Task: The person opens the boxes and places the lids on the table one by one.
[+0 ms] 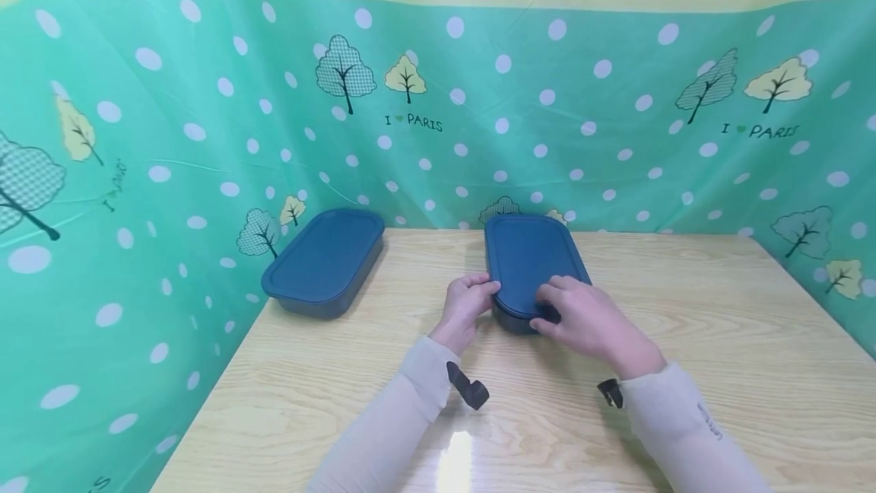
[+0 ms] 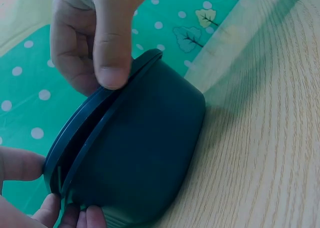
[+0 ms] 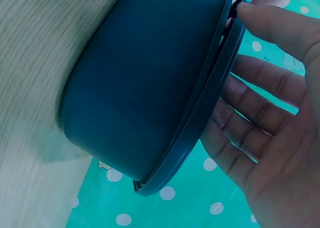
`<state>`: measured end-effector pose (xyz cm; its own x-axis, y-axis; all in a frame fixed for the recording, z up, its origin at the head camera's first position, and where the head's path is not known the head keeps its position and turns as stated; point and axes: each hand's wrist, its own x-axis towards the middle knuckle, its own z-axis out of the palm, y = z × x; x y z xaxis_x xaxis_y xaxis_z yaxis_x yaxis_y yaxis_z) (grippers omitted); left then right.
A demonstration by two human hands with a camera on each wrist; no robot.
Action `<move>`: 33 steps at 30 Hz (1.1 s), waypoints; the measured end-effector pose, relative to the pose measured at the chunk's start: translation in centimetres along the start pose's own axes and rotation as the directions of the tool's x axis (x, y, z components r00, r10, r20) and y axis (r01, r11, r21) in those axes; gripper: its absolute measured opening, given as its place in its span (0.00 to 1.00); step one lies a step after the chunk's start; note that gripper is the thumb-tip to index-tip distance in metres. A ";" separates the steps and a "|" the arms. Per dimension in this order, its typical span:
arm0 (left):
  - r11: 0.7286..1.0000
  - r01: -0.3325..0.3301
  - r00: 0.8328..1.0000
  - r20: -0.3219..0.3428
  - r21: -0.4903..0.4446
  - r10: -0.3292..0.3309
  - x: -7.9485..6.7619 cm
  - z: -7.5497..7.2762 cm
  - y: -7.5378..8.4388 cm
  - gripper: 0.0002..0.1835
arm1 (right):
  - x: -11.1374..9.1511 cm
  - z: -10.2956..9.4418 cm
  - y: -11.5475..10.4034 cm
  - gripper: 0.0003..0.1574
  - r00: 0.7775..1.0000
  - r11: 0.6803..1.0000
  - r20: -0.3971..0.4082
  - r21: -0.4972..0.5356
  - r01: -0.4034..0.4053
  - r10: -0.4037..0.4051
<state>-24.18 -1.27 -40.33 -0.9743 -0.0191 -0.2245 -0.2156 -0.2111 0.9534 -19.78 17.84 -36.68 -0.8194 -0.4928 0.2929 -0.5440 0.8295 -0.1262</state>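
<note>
A dark blue rectangular food container (image 1: pixel 516 323) stands on the table, its lid (image 1: pixel 532 261) on top. At the near end the lid's rim (image 2: pixel 75 120) is raised, leaving a narrow dark gap above the container wall (image 3: pixel 130 83). My right hand (image 1: pixel 591 318) pinches the lid at this near edge, thumb on the rim and fingers over the top. At the near left corner my left hand (image 1: pixel 468 303) grips the container, thumb by the lid and fingertips under the rim. What the container holds is hidden.
A second dark blue lidded container (image 1: pixel 325 261) sits at the table's far left edge. The pale wooden table (image 1: pixel 684 371) meets a green dotted cloth (image 1: pixel 499 120) at the back and sides. Black straps (image 1: pixel 468 386) hang at both sleeves.
</note>
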 end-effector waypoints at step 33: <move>1.000 0.009 1.000 0.005 -0.017 -0.009 -0.3 -0.1 0.1 0.15 | 0.1 0.6 -0.8 0.17 0.992 0.981 -0.033 -0.157 0.113 -0.119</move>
<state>-23.85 -1.37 -40.22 -0.9726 -0.0124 -0.2322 -0.2233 -0.2278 0.9477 -19.47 16.95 -37.11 -0.7422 -0.5791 0.3374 -0.5975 0.7998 0.0584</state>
